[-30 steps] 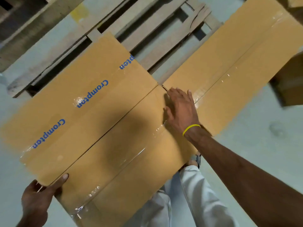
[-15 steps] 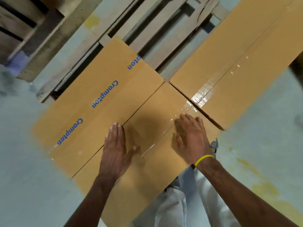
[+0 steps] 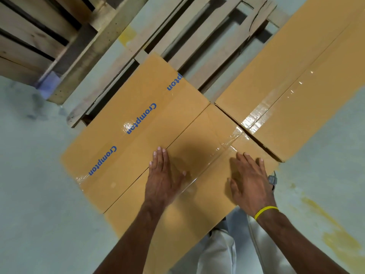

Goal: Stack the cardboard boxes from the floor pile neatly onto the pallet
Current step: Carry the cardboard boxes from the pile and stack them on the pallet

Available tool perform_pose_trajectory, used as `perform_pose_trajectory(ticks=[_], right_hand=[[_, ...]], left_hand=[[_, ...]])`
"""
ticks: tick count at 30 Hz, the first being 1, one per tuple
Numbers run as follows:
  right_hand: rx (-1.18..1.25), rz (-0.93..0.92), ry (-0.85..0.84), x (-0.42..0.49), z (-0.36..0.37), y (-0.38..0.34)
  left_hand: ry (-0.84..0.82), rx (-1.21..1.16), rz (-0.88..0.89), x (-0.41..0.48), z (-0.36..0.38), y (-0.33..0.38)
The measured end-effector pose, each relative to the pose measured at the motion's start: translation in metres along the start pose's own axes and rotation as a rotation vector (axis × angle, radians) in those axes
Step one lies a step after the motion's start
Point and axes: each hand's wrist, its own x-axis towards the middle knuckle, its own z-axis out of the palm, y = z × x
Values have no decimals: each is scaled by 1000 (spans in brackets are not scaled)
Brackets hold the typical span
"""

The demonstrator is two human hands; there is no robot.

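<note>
The plain brown cardboard box with a clear-tape seam (image 3: 199, 135) lies flat at the near edge of the weathered wooden slatted pallet (image 3: 197, 36), with its long axis running diagonally from lower left to upper right in the head view. The pallet surface directly beneath it is hidden. Its clear-tape seam (image 3: 223, 150) follows the same axis along the middle of the top face. The left grip (image 3: 164, 178), a bare hand, is flat with straight fingers and presses palm-down on the top face, its fingertips at the long edge shared with the neighbouring box. The right grip (image 3: 250, 184), also flat and uncurled, presses on the top face on the far side of the seam, near the upper-right end. It carries a yellow wristband (image 3: 265, 211). A 2nd brown cardboard box printed with blue "Crompton" lettering (image 3: 138, 107) lies parallel, touching along the long side, with its far end pointing up and right over the pallet slats. A 3rd brown taped cardboard box (image 3: 296, 86) continues the same axis, butted end to end against the held box. A separate stacked wooden pallet (image 3: 39, 36) stands at upper left on the grey concrete floor (image 3: 39, 194). White trousers (image 3: 221, 254) show below the box.
</note>
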Motion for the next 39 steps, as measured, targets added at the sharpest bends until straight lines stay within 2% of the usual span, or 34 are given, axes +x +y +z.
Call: perform_pose_trajectory(ticks=[7, 11, 14, 19, 25, 32, 39], right_hand=[[23, 17, -48, -11, -17, 2], [255, 142, -77, -28, -42, 12], [448, 326, -70, -42, -73, 17], [715, 685, 105, -64, -133, 36], [1020, 925, 392, -103, -209, 79], [1210, 1005, 605, -173, -321, 129], [1291, 1013, 773, -240, -447, 184]], left_hand=[[-55, -76, -29, -1, -20, 8], [-106, -231, -78, -5, -46, 23], [-114, -374, -123, -4, -77, 53], [-215, -618, -193, -1, -125, 135], [-343, -779, -43, 6, -170, 252], [-434, -816, 126, -32, -223, 407], [-463, -861, 205, -93, -272, 550]])
